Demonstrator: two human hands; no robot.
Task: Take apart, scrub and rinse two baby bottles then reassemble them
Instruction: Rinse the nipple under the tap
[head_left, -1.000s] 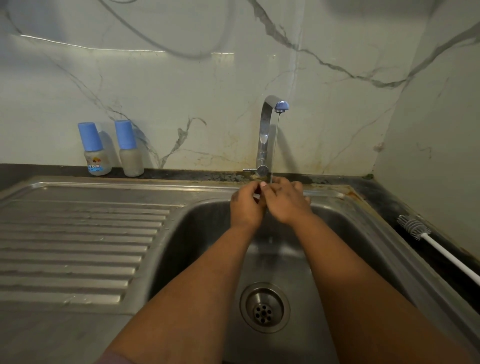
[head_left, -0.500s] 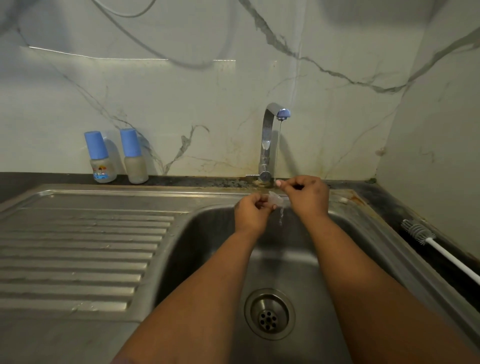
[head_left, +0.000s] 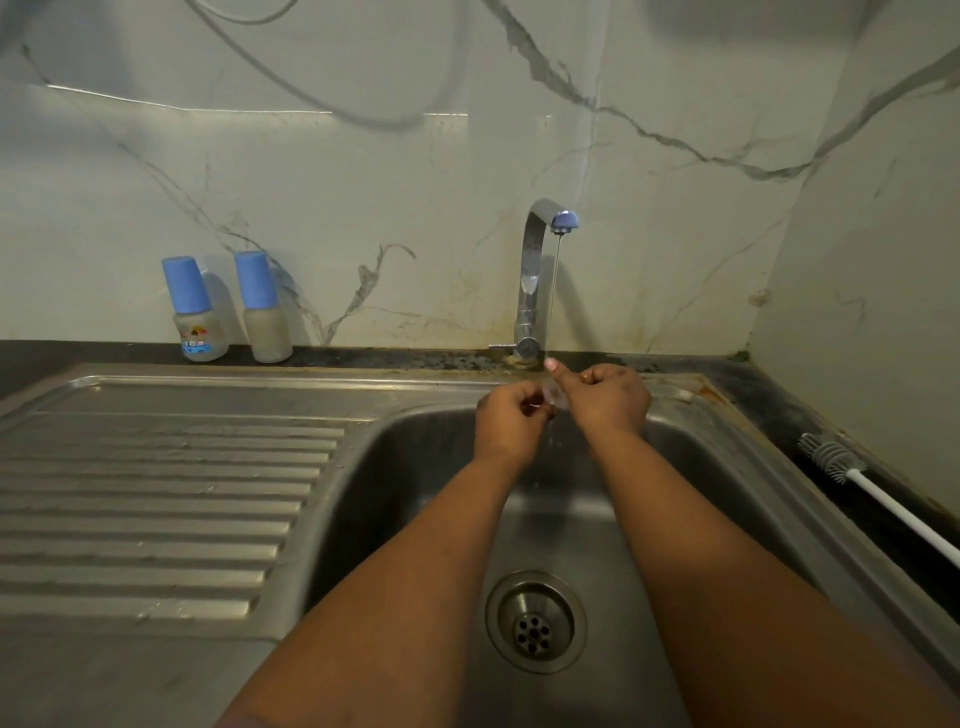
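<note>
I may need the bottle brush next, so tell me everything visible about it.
The bottle brush lies flat on the dark counter to the right of the steel sink, untouched by either hand. Its grey bristled head points toward the back wall; a thin white handle, plastic by its look, runs toward the camera and out of frame at the right edge. Whether it is wet cannot be told.

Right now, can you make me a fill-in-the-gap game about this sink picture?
1. The two baby bottles standing by the wall both wear caps of the colour ____.
2. Both hands hold a small clear piece under water running from the ____.
3. The bottle brush lies on the counter on the ____ side of the sink.
4. The bottle with the picture sticker is the one on the ____.

Missing words: blue; tap; right; left
</note>
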